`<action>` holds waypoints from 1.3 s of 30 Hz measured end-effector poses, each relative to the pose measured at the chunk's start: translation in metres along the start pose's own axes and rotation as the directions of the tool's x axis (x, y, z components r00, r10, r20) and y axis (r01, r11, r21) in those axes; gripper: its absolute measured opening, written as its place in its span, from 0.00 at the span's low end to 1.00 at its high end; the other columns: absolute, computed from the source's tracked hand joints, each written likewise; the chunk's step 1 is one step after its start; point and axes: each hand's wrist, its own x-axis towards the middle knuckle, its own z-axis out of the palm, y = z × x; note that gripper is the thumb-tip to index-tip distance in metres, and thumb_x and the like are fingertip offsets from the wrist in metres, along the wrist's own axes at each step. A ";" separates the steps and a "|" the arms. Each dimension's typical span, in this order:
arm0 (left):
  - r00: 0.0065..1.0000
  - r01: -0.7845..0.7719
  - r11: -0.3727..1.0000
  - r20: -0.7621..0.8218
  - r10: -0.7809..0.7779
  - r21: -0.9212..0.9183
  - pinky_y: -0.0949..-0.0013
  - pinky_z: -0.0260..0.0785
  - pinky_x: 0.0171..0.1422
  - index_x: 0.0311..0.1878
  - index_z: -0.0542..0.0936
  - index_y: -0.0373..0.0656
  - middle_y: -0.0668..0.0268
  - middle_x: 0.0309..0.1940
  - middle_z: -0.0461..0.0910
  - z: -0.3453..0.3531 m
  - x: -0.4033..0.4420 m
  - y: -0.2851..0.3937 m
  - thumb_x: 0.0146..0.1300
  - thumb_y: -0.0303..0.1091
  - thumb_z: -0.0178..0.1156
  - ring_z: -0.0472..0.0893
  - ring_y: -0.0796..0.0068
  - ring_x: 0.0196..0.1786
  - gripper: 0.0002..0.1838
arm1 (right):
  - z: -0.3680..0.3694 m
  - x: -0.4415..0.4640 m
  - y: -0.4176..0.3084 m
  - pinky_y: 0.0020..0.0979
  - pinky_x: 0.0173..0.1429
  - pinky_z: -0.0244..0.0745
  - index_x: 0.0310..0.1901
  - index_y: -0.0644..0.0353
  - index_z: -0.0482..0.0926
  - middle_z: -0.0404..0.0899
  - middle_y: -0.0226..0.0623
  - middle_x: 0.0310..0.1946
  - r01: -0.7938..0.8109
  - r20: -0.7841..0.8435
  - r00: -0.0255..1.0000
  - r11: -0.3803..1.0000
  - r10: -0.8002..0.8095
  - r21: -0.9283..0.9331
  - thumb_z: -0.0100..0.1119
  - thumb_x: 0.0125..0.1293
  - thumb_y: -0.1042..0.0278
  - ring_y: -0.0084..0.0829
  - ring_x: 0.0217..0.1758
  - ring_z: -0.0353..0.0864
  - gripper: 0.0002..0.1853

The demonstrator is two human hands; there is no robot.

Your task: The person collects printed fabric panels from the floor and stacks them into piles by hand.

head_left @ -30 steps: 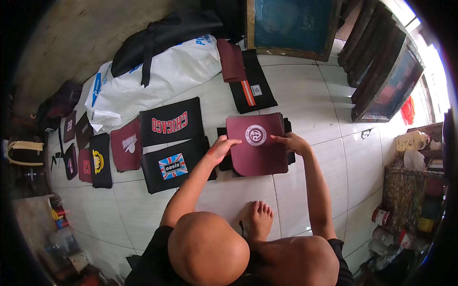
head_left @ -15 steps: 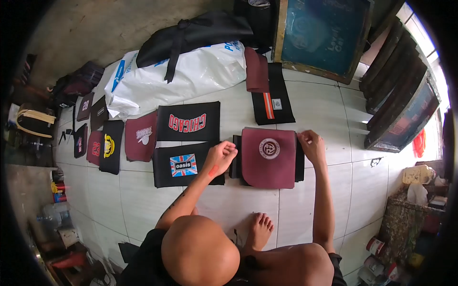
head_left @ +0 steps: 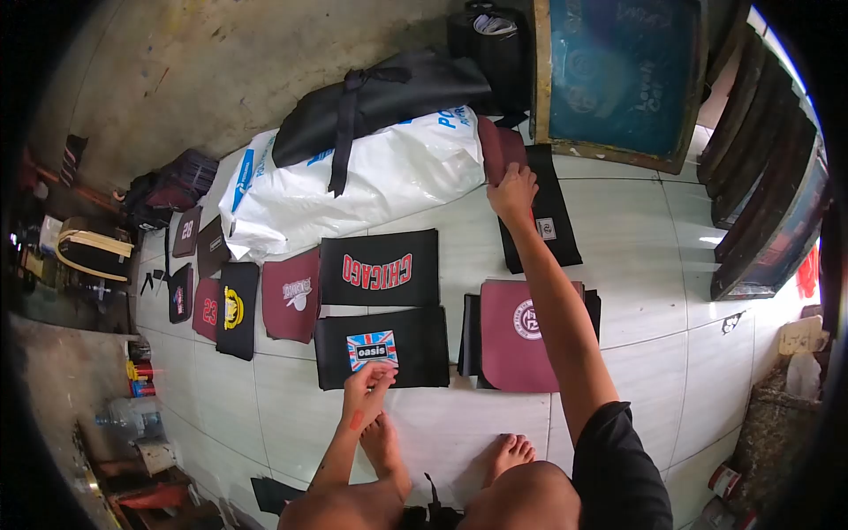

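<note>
My right hand [head_left: 514, 190] is stretched out to the far side, its fingers closed over the near end of a folded maroon panel [head_left: 500, 146]. Under that panel lies a black panel [head_left: 541, 256] with a small label; my forearm covers part of it. Closer to me, a maroon panel with a round white emblem [head_left: 508, 353] tops a stack with black panels, partly hidden behind my right arm. My left hand [head_left: 367, 386] hovers by the front edge of a black panel with an "oasis" flag print [head_left: 415, 353], fingers loosely bent and apart, holding nothing visible.
A black "CHICAGO" panel [head_left: 380, 247] and several other printed panels lie to the left. Behind them is a white plastic sack [head_left: 353, 194] with a black bundle [head_left: 389, 106] on top. Framed screens [head_left: 618, 79] lean at the back and right. My bare feet [head_left: 511, 455] rest in front.
My right hand has left the side of the emblem stack and reached forward onto the folded maroon panel. My left hand has drawn back toward me. The camera view has shifted.
</note>
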 end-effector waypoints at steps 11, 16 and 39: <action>0.999 0.035 0.999 0.010 -0.035 -0.011 0.73 0.74 0.45 0.45 0.78 0.36 0.60 0.39 0.84 0.000 -0.011 -0.002 0.67 0.29 0.57 0.83 0.75 0.39 0.08 | -0.028 -0.057 0.073 0.40 0.60 0.62 0.48 0.55 0.81 0.73 0.40 0.51 0.629 0.034 0.771 0.752 -0.636 -0.196 0.53 0.57 0.73 0.38 0.58 0.68 0.17; 0.997 -0.024 1.000 0.077 0.023 0.018 0.71 0.76 0.49 0.45 0.78 0.34 0.59 0.39 0.83 0.009 0.001 -0.004 0.67 0.29 0.57 0.84 0.73 0.44 0.09 | -0.031 -0.055 0.106 0.39 0.59 0.67 0.52 0.54 0.80 0.76 0.41 0.49 0.627 0.059 0.778 0.769 -0.625 -0.126 0.52 0.55 0.75 0.41 0.55 0.73 0.21; 0.937 -0.016 0.511 -0.191 -0.291 -0.860 0.65 0.67 0.63 0.65 0.68 0.41 0.66 0.61 0.72 -0.130 0.028 -0.042 0.66 0.53 0.57 0.75 0.70 0.58 0.32 | -0.167 -0.252 -0.116 0.42 0.60 0.68 0.51 0.59 0.77 0.74 0.42 0.54 0.649 0.270 0.482 0.546 -0.834 0.529 0.67 0.54 0.69 0.43 0.59 0.72 0.22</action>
